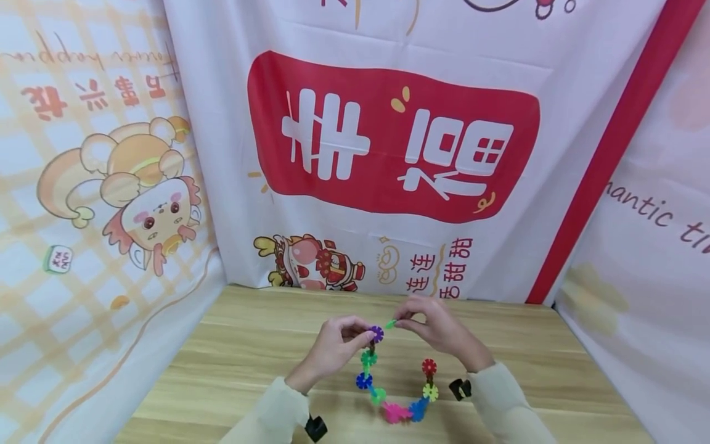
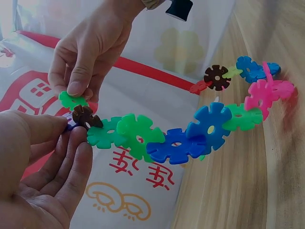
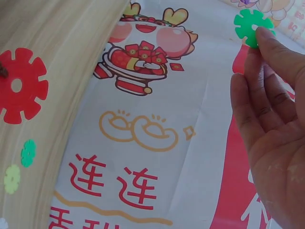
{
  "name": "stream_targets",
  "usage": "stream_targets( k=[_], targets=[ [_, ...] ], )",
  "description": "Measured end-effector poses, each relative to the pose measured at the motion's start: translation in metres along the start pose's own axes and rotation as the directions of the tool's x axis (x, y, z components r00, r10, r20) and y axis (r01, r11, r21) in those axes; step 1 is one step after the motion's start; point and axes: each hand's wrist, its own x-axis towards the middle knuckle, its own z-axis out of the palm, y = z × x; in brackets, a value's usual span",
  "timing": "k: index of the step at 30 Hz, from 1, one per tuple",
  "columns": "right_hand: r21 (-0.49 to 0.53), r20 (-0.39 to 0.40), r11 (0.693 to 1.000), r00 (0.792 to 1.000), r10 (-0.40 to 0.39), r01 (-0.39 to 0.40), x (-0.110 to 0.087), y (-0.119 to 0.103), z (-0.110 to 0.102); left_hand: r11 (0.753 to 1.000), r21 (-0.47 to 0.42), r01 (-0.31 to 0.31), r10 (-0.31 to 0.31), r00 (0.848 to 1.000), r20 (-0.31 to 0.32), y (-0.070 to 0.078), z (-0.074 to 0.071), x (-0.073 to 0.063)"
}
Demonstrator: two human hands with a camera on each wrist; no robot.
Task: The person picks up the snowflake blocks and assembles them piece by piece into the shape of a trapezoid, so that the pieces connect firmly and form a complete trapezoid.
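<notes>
Pinching the purple disc (image 1: 377, 333), my left grip (image 1: 336, 345) seemingly steadies the chain (image 1: 364, 380); right grip (image 1: 435, 327) pinches a green disc (image 1: 391, 324) at purple's two o'clock!

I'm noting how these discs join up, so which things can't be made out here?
- Join between the purple disc and the brown disc: covered by the left hand in the left wrist view, too small in the head view.
- Pale thing in the right wrist view's lower-left corner: cut off by the edge.
- End of the black lettering, head view: cut off by the right edge.
</notes>
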Motion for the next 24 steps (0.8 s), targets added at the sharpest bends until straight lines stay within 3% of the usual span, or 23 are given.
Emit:
stream_targets(
  k=[9, 13, 19, 24],
  targets=[
    [-0.041, -0.004, 0.997, 0.997, -0.073, 0.072, 0.001, 0.001, 0.003, 1.0, 0.01, 0.005, -0.005, 1.0, 0.009, 0.001, 0.003, 0.004],
    [-0.067, -0.02, 0.987, 0.989, -0.146, 0.145, -0.001, 0.003, 0.005, 1.0, 0.007, -0.007, 0.007, 1.0, 0.005, 0.0, 0.004, 0.004],
    [-0.185, -0.058, 0.939, 0.95, -0.306, 0.291, -0.002, 0.003, 0.01, 1.0, -0.018, 0.004, -0.005, 1.0, -0.014, 0.0, 0.004, 0.005],
    [-0.285, -0.063, 0.897, 0.927, -0.369, 0.338, -0.003, 0.002, 0.011, 1.0, -0.022, -0.011, 0.011, 1.0, -0.012, 0.003, 0.006, 0.004]
  ],
)
